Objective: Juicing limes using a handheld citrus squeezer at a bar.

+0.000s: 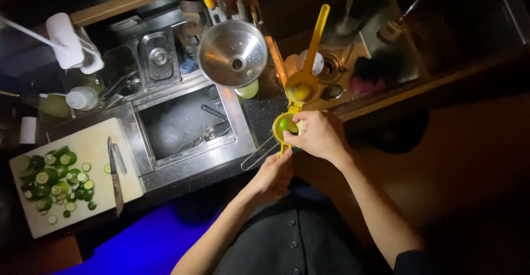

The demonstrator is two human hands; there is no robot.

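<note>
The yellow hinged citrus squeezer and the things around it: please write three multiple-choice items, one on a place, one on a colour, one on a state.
1. Where does the steel-bladed knife lie?
A. on the white cutting board
B. in the sink
C. in the funnel

2. What colour is the fruit half in the yellow hinged citrus squeezer?
A. orange
B. green
C. red

3. How does the squeezer stand?
A. shut tight
B. open
C. broken apart

Answers: 1 A, the knife rests on the board beside the cut limes. 2 B, the right hand sets a green half in the lower cup. 3 B, the upper handle is swung away while the left hand grips the lower one.
</note>
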